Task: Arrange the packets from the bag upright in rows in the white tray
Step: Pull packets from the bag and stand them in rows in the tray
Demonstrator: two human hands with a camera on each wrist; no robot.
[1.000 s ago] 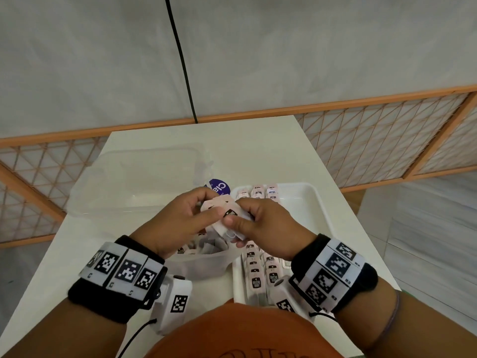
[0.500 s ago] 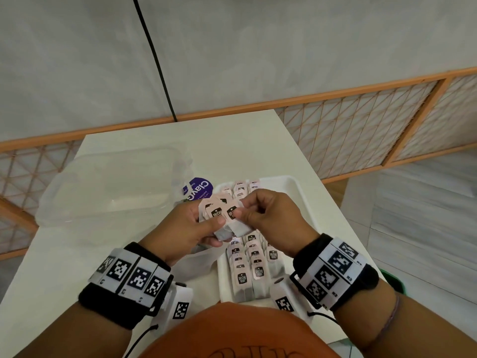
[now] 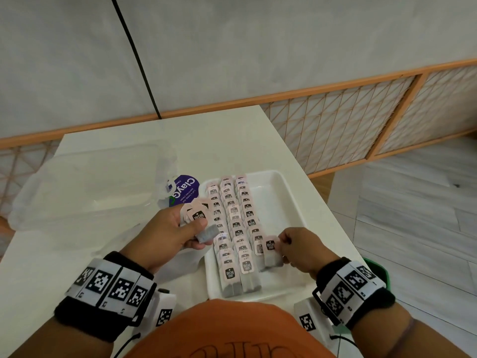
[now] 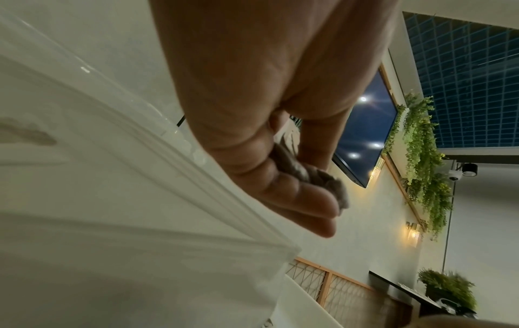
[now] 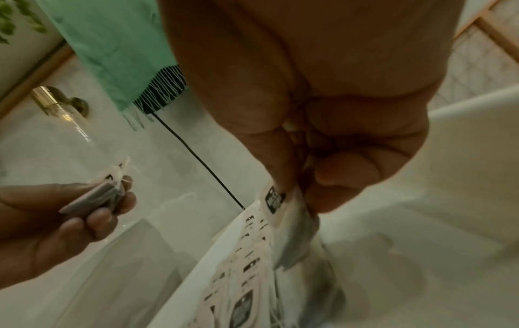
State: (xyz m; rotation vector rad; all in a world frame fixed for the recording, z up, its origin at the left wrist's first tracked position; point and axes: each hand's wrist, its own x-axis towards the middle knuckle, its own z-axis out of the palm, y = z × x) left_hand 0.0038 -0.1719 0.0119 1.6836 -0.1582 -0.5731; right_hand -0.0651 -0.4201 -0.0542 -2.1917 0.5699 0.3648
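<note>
In the head view, your left hand (image 3: 165,235) gripped a small stack of packets (image 3: 197,218), fingers and thumb curled round it, just left of the white tray (image 3: 284,210) and above the bag (image 3: 180,189) with its purple label. Your right hand (image 3: 299,248) pinched one packet (image 3: 270,250) by its pink tag, holding it upright at the right edge of the rows of packets (image 3: 232,228), toward the near end of the tray. Three rows stood in the tray's left half, running far to near. In the left wrist view, your fingers (image 4: 295,197) were closed on the grey ends of the stack (image 4: 314,177). In the right wrist view, thumb and fingertips (image 5: 345,175) clamped the packet (image 5: 283,210) over the rows (image 5: 247,277); your left hand (image 5: 56,226) held its stack (image 5: 95,197) at the left.
</note>
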